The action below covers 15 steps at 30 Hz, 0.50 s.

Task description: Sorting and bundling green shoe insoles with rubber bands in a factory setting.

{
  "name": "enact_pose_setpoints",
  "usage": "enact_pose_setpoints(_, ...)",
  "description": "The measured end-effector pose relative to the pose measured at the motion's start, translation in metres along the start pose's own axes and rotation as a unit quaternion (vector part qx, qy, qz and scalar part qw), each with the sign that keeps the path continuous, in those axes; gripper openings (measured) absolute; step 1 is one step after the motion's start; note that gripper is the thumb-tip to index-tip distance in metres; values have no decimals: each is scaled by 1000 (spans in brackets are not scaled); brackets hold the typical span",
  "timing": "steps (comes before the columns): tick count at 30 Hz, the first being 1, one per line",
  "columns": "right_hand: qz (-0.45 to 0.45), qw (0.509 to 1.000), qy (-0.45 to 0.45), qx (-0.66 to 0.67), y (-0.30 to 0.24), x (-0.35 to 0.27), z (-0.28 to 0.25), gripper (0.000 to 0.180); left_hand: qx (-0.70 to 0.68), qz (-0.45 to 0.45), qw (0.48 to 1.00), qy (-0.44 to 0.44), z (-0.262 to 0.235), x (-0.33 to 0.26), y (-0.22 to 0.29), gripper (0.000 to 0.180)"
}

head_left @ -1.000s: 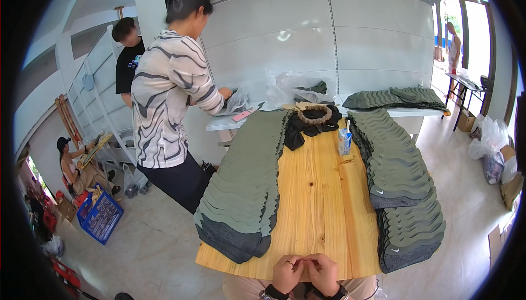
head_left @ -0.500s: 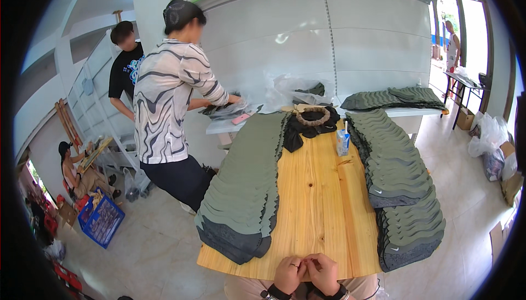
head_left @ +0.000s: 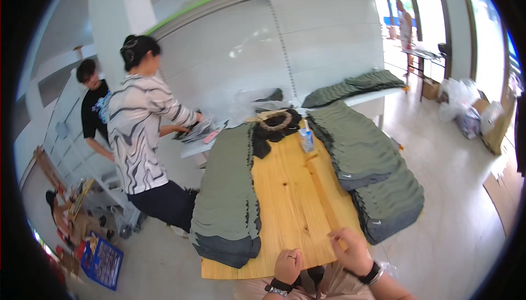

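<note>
My left hand is at the table's near edge, its fingers curled in and a ring on one of them. Whatever it may pinch is hidden. To its right, my right hand is raised over the table's front corner, thumb and fingers bent together; anything between them is too small to make out. Closest to my left hand lies a long row of overlapping olive-green garment pieces with dark grey ends. Beyond my right hand, similar overlapping pieces lie in a front stack and a stack behind it.
The wooden table carries a drink carton and a fuzzy brown ring on black cloth. Against the wall, a shelf holds more green pieces. A person in a patterned top works at left. A blue crate stands on the floor.
My hands were together at the table edge; now they are apart, the right one having moved right and up. The view has turned to the right and tilted.
</note>
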State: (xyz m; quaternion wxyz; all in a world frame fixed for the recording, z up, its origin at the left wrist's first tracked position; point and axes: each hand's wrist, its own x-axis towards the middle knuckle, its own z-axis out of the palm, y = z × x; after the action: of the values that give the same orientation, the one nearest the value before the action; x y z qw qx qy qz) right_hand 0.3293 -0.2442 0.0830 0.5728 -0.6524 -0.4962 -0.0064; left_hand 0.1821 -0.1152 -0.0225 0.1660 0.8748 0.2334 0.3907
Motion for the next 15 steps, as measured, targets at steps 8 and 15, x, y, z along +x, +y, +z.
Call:
enact_pose_setpoints(8, 89, 964, -29, -248, 33, 91, -105, 35, 5, -1, 1000, 9, 6, 4, 3, 6)
enact_pose_setpoints(15, 92, 917, -110, -373, 73, 118, -130, 49, 10, -1, 1000, 12, 8, -2, 0, 10)
